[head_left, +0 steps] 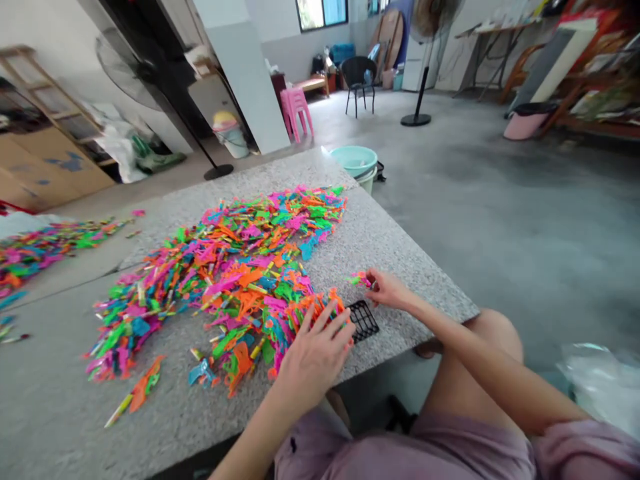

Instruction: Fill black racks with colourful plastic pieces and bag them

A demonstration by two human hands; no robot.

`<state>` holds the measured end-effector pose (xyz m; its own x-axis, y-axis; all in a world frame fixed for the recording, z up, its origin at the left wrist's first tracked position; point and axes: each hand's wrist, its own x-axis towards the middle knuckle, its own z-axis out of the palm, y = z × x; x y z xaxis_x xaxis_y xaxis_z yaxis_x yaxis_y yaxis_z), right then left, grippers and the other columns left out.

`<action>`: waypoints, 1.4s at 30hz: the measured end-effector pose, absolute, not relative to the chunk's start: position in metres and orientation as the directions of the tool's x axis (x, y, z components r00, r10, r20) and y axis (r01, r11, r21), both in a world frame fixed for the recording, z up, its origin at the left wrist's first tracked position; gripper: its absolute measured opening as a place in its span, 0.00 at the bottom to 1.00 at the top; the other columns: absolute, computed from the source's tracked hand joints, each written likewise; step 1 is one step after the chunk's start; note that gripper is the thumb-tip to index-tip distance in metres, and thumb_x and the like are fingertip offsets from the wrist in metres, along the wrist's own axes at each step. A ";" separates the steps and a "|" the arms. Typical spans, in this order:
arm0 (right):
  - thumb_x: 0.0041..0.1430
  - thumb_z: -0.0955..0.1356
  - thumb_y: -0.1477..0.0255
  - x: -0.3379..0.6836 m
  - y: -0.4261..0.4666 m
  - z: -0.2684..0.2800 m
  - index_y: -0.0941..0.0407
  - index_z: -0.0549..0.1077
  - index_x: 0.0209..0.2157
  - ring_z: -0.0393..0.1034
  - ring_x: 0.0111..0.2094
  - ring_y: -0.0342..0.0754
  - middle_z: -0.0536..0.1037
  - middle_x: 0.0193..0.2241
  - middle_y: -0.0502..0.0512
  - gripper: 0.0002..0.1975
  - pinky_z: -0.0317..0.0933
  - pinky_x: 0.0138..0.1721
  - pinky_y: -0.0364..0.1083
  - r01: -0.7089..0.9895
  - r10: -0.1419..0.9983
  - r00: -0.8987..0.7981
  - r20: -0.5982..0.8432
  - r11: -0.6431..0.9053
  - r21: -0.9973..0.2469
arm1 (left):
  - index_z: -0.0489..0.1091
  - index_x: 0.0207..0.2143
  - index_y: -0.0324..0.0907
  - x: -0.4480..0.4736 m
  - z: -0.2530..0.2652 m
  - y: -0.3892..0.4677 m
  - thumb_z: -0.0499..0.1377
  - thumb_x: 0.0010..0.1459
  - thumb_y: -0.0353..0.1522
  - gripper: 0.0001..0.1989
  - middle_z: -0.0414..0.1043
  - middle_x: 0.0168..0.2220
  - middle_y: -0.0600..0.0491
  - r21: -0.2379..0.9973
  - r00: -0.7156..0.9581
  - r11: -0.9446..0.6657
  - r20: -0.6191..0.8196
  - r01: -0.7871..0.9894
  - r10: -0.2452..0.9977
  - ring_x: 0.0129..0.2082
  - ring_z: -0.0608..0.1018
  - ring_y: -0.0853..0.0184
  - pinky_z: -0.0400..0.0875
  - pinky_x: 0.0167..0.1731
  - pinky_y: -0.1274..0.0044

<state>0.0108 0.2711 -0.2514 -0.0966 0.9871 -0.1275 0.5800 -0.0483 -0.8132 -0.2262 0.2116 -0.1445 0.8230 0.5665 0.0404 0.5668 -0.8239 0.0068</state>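
A heap of small bright plastic pieces [250,233] in pink, orange, green and blue spreads over the speckled stone table [395,260]; some look like toy guns. My left hand [315,350] lies with fingers apart on upright pieces [305,310] packed at the heap's near right end. Beside its fingertips, a black grid rack [364,321] shows its open slots; the rest is covered by pieces and the hand. To the right, my right hand [387,290] pinches a small pink, green and orange plastic piece [358,279] just above the table.
A second pile of similar pieces [45,247] lies at the far left. A few loose ones [135,393] are near the front edge. Beyond the far corner stands a turquoise basin [354,160]. Standing fans [218,172], pink stools [297,110] and a black chair [359,73] are further back.
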 end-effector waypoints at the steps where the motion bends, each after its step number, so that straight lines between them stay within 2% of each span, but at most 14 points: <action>1: 0.55 0.66 0.79 0.012 0.252 -0.255 0.56 0.67 0.39 0.75 0.26 0.47 0.78 0.28 0.53 0.09 0.66 0.30 0.44 0.520 0.981 -0.119 -0.156 -0.072 -0.851 | 0.67 0.55 0.47 -0.225 -0.143 0.212 0.52 0.67 0.33 0.15 0.68 0.60 0.53 0.012 0.825 -0.826 0.043 0.563 0.563 0.67 0.59 0.59 0.54 0.65 0.57; 4: 0.60 0.65 0.72 0.002 0.204 -0.266 0.56 0.68 0.40 0.76 0.25 0.47 0.78 0.24 0.51 0.06 0.69 0.28 0.44 0.317 0.971 -0.118 -0.206 -0.159 -0.935 | 0.67 0.56 0.45 -0.223 -0.141 0.212 0.52 0.67 0.32 0.16 0.68 0.60 0.52 0.029 0.825 -0.825 0.025 0.564 0.565 0.67 0.58 0.57 0.52 0.65 0.56; 8: 0.53 0.71 0.63 -0.027 0.177 -0.273 0.55 0.71 0.38 0.72 0.23 0.46 0.77 0.25 0.50 0.13 0.65 0.24 0.43 0.125 0.985 0.034 -0.167 -0.170 -0.978 | 0.66 0.56 0.45 -0.221 -0.139 0.212 0.51 0.67 0.32 0.16 0.66 0.62 0.52 0.027 0.823 -0.823 -0.011 0.568 0.568 0.67 0.59 0.57 0.52 0.65 0.56; 10: 0.52 0.73 0.64 -0.037 0.177 -0.270 0.55 0.72 0.36 0.70 0.24 0.45 0.77 0.25 0.49 0.12 0.62 0.25 0.42 0.198 0.993 0.057 -0.103 -0.112 -0.974 | 0.66 0.56 0.45 -0.221 -0.138 0.211 0.51 0.67 0.32 0.16 0.65 0.62 0.52 0.017 0.819 -0.819 -0.013 0.574 0.574 0.67 0.58 0.57 0.52 0.65 0.56; 13: 0.51 0.73 0.67 -0.043 0.183 -0.260 0.55 0.73 0.32 0.69 0.25 0.45 0.76 0.24 0.49 0.08 0.58 0.28 0.41 0.439 0.999 0.010 -0.050 -0.050 -0.897 | 0.66 0.56 0.44 -0.221 -0.139 0.211 0.51 0.68 0.32 0.16 0.65 0.62 0.51 0.009 0.814 -0.814 -0.012 0.581 0.581 0.67 0.58 0.56 0.53 0.64 0.55; 16: 0.53 0.71 0.68 -0.042 0.189 -0.247 0.55 0.74 0.33 0.71 0.27 0.46 0.78 0.25 0.51 0.06 0.55 0.29 0.41 0.615 0.996 -0.071 -0.046 0.008 -0.788 | 0.65 0.57 0.45 -0.221 -0.139 0.211 0.51 0.68 0.32 0.16 0.65 0.62 0.52 0.011 0.815 -0.815 -0.015 0.580 0.580 0.66 0.61 0.57 0.52 0.64 0.55; 20: 0.53 0.69 0.71 -0.046 0.197 -0.234 0.55 0.75 0.36 0.73 0.29 0.50 0.80 0.28 0.56 0.07 0.53 0.30 0.42 0.730 0.984 -0.152 -0.091 0.050 -0.682 | 0.65 0.56 0.43 -0.221 -0.139 0.210 0.51 0.68 0.32 0.16 0.65 0.62 0.52 0.017 0.808 -0.808 -0.013 0.589 0.589 0.66 0.60 0.56 0.53 0.64 0.56; 23: 0.52 0.68 0.73 -0.051 0.199 -0.232 0.55 0.76 0.35 0.74 0.30 0.51 0.80 0.29 0.57 0.07 0.54 0.31 0.43 0.754 0.982 -0.160 -0.101 0.055 -0.655 | 0.61 0.61 0.43 -0.222 -0.139 0.210 0.51 0.68 0.32 0.20 0.66 0.62 0.50 0.017 0.798 -0.798 0.011 0.602 0.602 0.67 0.59 0.56 0.54 0.64 0.57; 27: 0.52 0.68 0.76 -0.054 0.197 -0.233 0.57 0.76 0.35 0.74 0.30 0.51 0.80 0.29 0.58 0.08 0.54 0.31 0.43 0.753 0.981 -0.167 -0.099 0.061 -0.656 | 0.53 0.66 0.47 -0.223 -0.142 0.210 0.50 0.69 0.33 0.25 0.62 0.64 0.52 0.003 0.803 -0.803 0.016 0.596 0.596 0.68 0.56 0.56 0.55 0.63 0.58; 32: 0.49 0.71 0.76 -0.052 0.204 -0.236 0.58 0.75 0.32 0.71 0.28 0.47 0.78 0.26 0.54 0.05 0.52 0.29 0.42 0.702 0.980 -0.186 -0.078 0.077 -0.708 | 0.55 0.65 0.43 -0.224 -0.145 0.211 0.50 0.68 0.35 0.25 0.64 0.63 0.50 -0.015 0.791 -0.791 0.016 0.612 0.612 0.68 0.56 0.56 0.55 0.64 0.57; 38: 0.46 0.71 0.78 -0.044 0.208 -0.249 0.58 0.72 0.26 0.64 0.23 0.42 0.72 0.20 0.48 0.04 0.51 0.27 0.41 0.622 0.974 -0.226 0.019 0.159 -0.767 | 0.44 0.69 0.47 -0.226 -0.144 0.211 0.50 0.68 0.33 0.30 0.60 0.65 0.51 -0.027 0.792 -0.792 0.034 0.610 0.609 0.68 0.56 0.60 0.55 0.64 0.61; 42: 0.42 0.73 0.76 -0.034 0.205 -0.255 0.57 0.70 0.24 0.59 0.21 0.40 0.67 0.18 0.45 0.08 0.50 0.24 0.40 0.568 0.990 -0.139 -0.002 0.078 -0.819 | 0.44 0.69 0.47 -0.226 -0.143 0.211 0.49 0.69 0.34 0.29 0.61 0.65 0.52 -0.016 0.787 -0.787 0.015 0.617 0.617 0.68 0.55 0.60 0.55 0.64 0.60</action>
